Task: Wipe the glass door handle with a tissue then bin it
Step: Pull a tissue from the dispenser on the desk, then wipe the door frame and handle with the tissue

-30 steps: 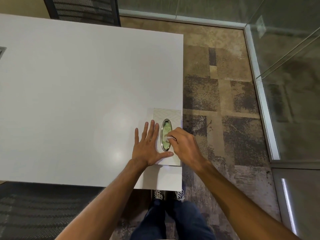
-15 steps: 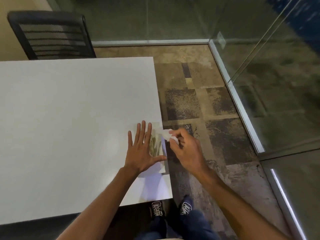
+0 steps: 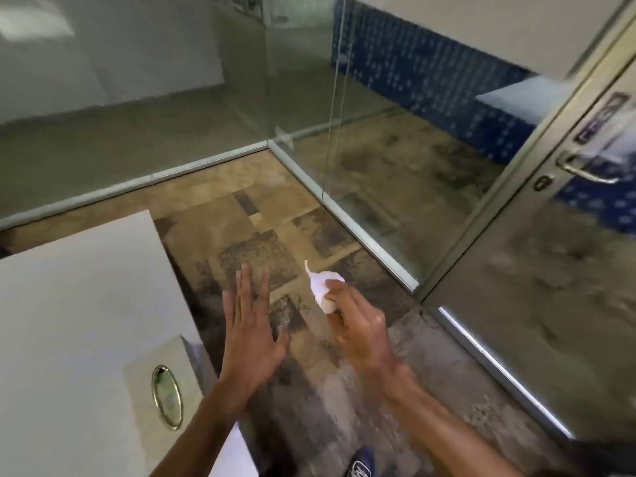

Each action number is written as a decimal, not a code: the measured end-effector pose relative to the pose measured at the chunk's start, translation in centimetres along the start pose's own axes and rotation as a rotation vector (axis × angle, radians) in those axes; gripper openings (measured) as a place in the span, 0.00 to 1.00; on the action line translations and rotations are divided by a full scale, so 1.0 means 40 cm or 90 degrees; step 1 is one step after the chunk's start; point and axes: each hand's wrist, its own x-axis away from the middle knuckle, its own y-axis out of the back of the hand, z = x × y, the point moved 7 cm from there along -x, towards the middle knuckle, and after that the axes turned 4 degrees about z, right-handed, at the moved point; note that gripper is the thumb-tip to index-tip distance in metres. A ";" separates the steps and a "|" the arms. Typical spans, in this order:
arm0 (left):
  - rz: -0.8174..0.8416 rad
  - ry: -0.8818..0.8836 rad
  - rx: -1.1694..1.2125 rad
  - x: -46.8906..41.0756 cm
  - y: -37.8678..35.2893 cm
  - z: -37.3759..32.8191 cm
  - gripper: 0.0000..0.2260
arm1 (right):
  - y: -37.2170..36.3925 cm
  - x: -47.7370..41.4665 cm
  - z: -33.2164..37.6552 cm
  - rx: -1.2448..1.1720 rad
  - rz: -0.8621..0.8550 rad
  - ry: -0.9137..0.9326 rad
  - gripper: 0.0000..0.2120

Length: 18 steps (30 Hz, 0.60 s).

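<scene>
On the white worktop point(image 3: 79, 304), near its corner, lies a tissue box point(image 3: 161, 390) with an oval opening. Just beside it, over the carpet floor point(image 3: 268, 215), the left hand point(image 3: 249, 333) is flat with fingers spread and holds nothing. The right hand point(image 3: 358, 325) pinches a crumpled white tissue point(image 3: 321, 287); the tissue sticks out beyond the closed fingers point(image 3: 339, 294). Far to the right, well apart, is the metal handle point(image 3: 585, 170) on the glass door point(image 3: 550, 270).
</scene>
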 end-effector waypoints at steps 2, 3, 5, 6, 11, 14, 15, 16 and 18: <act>-0.003 -0.040 0.011 -0.044 -0.011 -0.107 0.53 | 0.077 -0.001 -0.056 0.058 -0.051 0.032 0.08; -0.001 -0.053 0.016 -0.062 -0.017 -0.158 0.52 | 0.115 0.000 -0.088 0.083 -0.078 0.037 0.06; 0.000 -0.076 0.037 -0.097 -0.032 -0.256 0.53 | 0.189 0.002 -0.150 0.138 -0.131 0.041 0.08; 0.002 -0.089 0.045 -0.113 -0.042 -0.301 0.53 | 0.224 0.003 -0.179 0.163 -0.150 0.040 0.10; 0.002 -0.177 0.071 -0.190 -0.101 -0.515 0.51 | 0.415 0.000 -0.286 0.243 -0.212 0.021 0.10; -0.006 -0.229 0.084 -0.221 -0.140 -0.635 0.51 | 0.522 0.010 -0.338 0.317 -0.231 -0.003 0.08; -0.007 -0.246 0.093 -0.230 -0.153 -0.672 0.52 | 0.554 0.015 -0.356 0.338 -0.241 -0.014 0.08; -0.005 -0.260 0.101 -0.239 -0.165 -0.706 0.52 | 0.585 0.021 -0.375 0.352 -0.251 -0.027 0.09; 0.004 -0.285 0.109 -0.254 -0.188 -0.769 0.52 | 0.639 0.035 -0.412 0.369 -0.265 -0.053 0.09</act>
